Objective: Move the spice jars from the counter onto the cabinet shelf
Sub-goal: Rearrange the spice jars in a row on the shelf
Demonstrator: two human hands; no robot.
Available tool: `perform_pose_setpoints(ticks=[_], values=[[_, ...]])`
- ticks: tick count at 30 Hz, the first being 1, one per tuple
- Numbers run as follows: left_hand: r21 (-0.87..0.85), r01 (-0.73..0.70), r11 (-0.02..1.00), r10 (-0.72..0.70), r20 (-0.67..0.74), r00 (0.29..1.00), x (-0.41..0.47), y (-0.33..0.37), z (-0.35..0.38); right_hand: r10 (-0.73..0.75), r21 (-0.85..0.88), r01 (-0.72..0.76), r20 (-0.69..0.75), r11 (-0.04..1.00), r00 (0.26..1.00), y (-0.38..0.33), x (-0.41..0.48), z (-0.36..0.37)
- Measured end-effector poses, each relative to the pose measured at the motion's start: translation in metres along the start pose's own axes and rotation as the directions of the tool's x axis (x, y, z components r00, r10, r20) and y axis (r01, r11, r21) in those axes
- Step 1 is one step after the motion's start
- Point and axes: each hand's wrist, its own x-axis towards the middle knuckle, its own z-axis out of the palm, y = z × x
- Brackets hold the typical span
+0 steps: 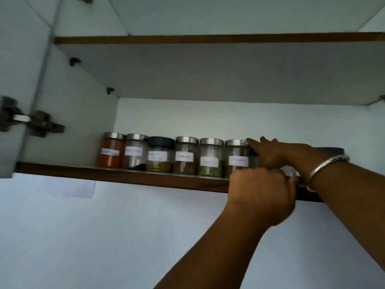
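Observation:
Several labelled glass spice jars stand in a row on the cabinet shelf (125, 174), from an orange-filled jar (110, 152) at the left to a steel-lidded jar (236, 158). Just right of that row is a black-lidded jar (253, 158), and my right hand (277, 156), with a steel bangle on its wrist, grips it from the right. My left hand (262, 195) is curled at the shelf's front edge around another jar (292, 175), of which only a bit of glass shows. A further black lid (331, 150) peeks out behind my right wrist.
The upper shelf (208, 39) hangs close above the jars. The open cabinet door with its hinge (37, 123) is at the left. Bare shelf lies left of the orange jar. A pale wall runs below the shelf.

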Motion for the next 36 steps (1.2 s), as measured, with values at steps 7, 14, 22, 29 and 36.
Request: perform_pose_setpoints(ticks=[7,14,22,29,36], values=[[0.138,0.088,0.986,-0.09,0.007,0.996,-0.063,-0.135,-0.042,-0.165,-0.067,0.162,-0.037,0.984,0.986,-0.123,0.016,-0.008],[0.16,0.143,0.977,-0.128,-0.099,0.987,-0.117,-0.239,-0.076,-0.26,-0.059,0.256,-0.071,0.965,0.963,-0.241,0.048,-0.022],[0.131,0.315,0.94,-0.278,-0.24,0.93,-0.147,-0.306,-0.088,-0.276,-0.077,0.268,-0.116,0.96,0.954,-0.335,0.091,-0.03],[0.093,0.323,0.942,-0.257,-0.421,0.87,-0.146,-0.306,-0.076,-0.259,-0.199,0.238,-0.086,0.951,0.962,-0.343,0.107,-0.032],[0.114,0.339,0.934,-0.258,-0.442,0.859,-0.147,-0.306,-0.076,-0.252,-0.224,0.223,-0.112,0.949,0.961,-0.343,0.104,-0.037]])
